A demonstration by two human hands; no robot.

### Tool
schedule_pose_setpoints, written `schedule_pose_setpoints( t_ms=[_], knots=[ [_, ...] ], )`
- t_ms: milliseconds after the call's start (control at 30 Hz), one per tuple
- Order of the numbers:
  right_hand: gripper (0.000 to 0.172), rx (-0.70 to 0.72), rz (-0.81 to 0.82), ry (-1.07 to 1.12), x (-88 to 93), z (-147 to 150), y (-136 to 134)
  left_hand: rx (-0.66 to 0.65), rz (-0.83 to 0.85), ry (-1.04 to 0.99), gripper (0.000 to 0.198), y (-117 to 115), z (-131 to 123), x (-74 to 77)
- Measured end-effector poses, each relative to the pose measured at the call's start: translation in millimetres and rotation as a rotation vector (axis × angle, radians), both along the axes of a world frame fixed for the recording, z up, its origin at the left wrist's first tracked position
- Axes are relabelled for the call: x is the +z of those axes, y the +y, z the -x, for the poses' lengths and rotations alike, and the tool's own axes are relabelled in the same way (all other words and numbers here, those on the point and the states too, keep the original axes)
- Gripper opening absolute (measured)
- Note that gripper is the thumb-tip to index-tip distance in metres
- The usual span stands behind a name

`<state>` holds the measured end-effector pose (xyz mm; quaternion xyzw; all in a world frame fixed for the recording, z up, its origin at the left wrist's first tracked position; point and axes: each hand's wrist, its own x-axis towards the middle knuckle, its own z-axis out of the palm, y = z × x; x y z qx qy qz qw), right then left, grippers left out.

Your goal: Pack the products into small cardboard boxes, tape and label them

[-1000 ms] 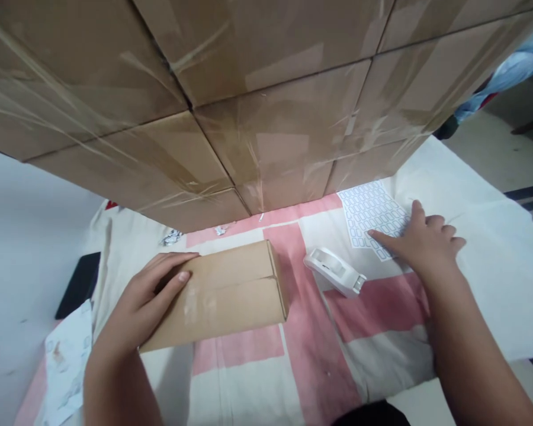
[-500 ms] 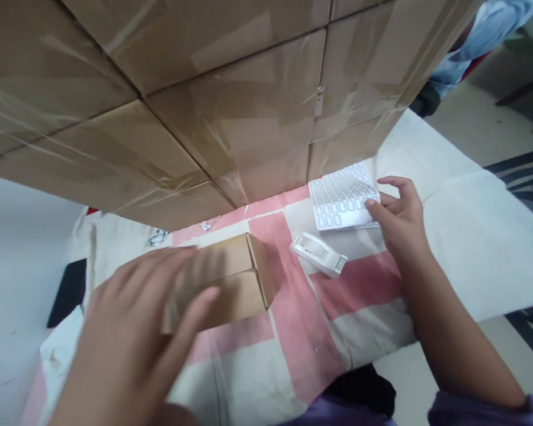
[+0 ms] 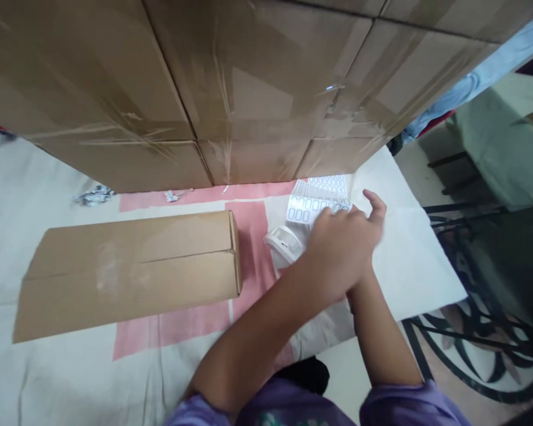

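Note:
A white sheet of small blue-edged labels [image 3: 313, 201] lies bent on the cloth at the foot of the carton stack. Both my hands meet at it. My left hand [image 3: 337, 251] reaches across from the left, back up, its fingertips at the sheet's near edge and mostly hidden. My right hand [image 3: 373, 207] is largely covered by the left. Its curled fingers show at the sheet's right edge and seem to hold it up. A white tape dispenser [image 3: 281, 242] sits just left of my hands, partly hidden. A long cardboard box [image 3: 128, 272] lies flat at the left, untouched.
A tall stack of taped cartons [image 3: 231, 83] fills the back. The white and pink cloth [image 3: 182, 325] covers the surface, with paper scraps [image 3: 91, 194] near the cartons. The cloth ends at the right, beside black metal furniture [image 3: 466, 284] and a green cushion [image 3: 501, 136].
My left hand has left the cardboard box and crossed right to the label sheet, over my right hand. The view has swung right, so more of the box shows.

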<state>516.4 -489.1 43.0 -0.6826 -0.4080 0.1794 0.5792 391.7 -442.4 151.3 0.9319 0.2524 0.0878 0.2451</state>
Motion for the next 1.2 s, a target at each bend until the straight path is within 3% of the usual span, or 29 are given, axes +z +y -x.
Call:
schedule_pose_setpoints(
  t_ms=[133,267,433,633,767,833,1033,1200],
  knots=[
    [0.063,0.029,-0.128,-0.01,13.4,19.0,-2.9,0.101,-0.072,0.003,0.016,28.6,31.4,-7.3],
    [0.069,0.033,-0.101,-0.053,19.6,27.5,-7.8,0.119,-0.126,-0.067,0.025,35.8,40.8,-13.2],
    [0.059,-0.07,-0.195,-0.171,11.8,29.3,-4.3,0.096,-0.046,-0.048,0.027,39.1,38.7,-21.4],
    [0.057,-0.08,-0.313,-0.087,8.3,27.8,-2.2,0.107,-0.013,0.012,0.021,42.3,40.2,-26.4],
    [0.024,-0.135,-0.275,-0.127,10.7,19.5,-6.5,0.136,-0.037,-0.043,0.025,39.8,34.3,-26.5],
    [0.016,-0.155,-0.245,-0.171,11.6,15.8,-8.7,0.138,-0.042,-0.062,0.027,38.9,31.0,-26.0],
    [0.011,-0.036,-0.319,-0.193,9.1,7.6,-8.9,0.046,-0.032,-0.1,0.027,37.7,28.6,-26.6],
    [0.018,-0.044,-0.234,-0.137,2.4,-4.5,-7.7,0.03,0.083,-0.124,0.034,34.7,25.7,-31.7]
  ],
)
